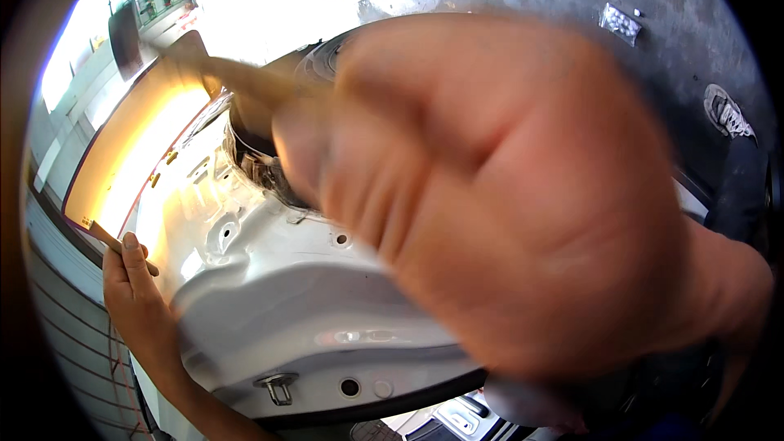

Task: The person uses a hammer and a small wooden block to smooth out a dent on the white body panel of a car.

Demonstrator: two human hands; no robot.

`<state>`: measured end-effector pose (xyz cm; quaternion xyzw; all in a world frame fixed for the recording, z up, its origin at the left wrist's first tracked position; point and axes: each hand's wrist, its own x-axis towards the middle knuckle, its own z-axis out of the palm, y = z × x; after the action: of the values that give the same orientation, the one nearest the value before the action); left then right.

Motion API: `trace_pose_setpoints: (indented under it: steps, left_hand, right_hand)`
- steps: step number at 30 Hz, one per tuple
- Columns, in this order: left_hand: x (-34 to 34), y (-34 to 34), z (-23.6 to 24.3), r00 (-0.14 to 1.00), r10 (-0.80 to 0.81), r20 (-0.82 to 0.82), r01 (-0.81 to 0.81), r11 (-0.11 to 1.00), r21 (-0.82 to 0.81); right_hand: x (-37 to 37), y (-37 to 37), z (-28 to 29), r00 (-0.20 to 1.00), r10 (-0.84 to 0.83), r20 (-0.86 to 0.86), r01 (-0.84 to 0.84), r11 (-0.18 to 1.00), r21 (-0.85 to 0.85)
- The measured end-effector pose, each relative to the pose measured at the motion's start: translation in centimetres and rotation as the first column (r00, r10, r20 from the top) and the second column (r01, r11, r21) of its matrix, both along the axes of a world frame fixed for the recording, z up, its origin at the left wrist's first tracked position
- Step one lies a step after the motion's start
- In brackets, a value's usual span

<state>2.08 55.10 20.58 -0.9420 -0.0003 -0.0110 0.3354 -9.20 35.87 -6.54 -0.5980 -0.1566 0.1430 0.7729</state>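
Observation:
Close to the camera, my right hand [506, 196] is blurred by motion and closed round the light-brown handle of a hammer [237, 73]. Its dark head [126, 41] hangs at the upper left, above a glowing yellow-orange lamp panel [147, 135]. My left hand [139, 294], lower left, pinches a short thin brown rod [122, 247], thumb laid along it. One end of the rod points up at the panel's lower corner; whether it touches anything there I cannot tell. Below lies a white car body panel [294, 302], partly hidden by my right hand and forearm.
A metal latch loop [278, 387] stands out from the body panel beside a round hole [349, 388]. An opening with dark parts [269, 171] lies behind. On the grey floor are a small clear bag of white pieces [621, 24] and a shoe [727, 112] below a dark trouser leg.

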Motion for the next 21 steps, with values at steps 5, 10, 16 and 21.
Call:
trace_pose_setpoints:
  steps: [5, 10, 16, 21]
  left_hand:
    - [-0.7, -2.1, -0.2, 1.0, -0.005, 0.031, 0.003, 0.999, 0.049]
    - [-1.9, -1.0, 1.1, 1.0, -0.02, 0.023, 0.018, 0.995, 0.096]
    - [-1.6, -2.6, 0.3, 0.998, -0.038, 0.058, 0.034, 0.996, 0.079]
    - [-1.7, -1.4, 0.6, 0.999, 0.027, 0.033, -0.031, 0.992, 0.122]
  right_hand:
    - [-1.2, -0.4, 0.6, 0.999, 0.032, -0.026, -0.033, 0.999, -0.033]
    - [1.3, -0.6, 0.6, 0.999, -0.047, 0.011, 0.046, 0.998, 0.049]
    - [-0.1, -0.3, 1.4, 1.0, 0.003, -0.018, -0.004, 1.0, -0.031]
    - [0.3, -1.1, 2.1, 0.999, 0.047, -0.019, -0.049, 0.994, -0.094]
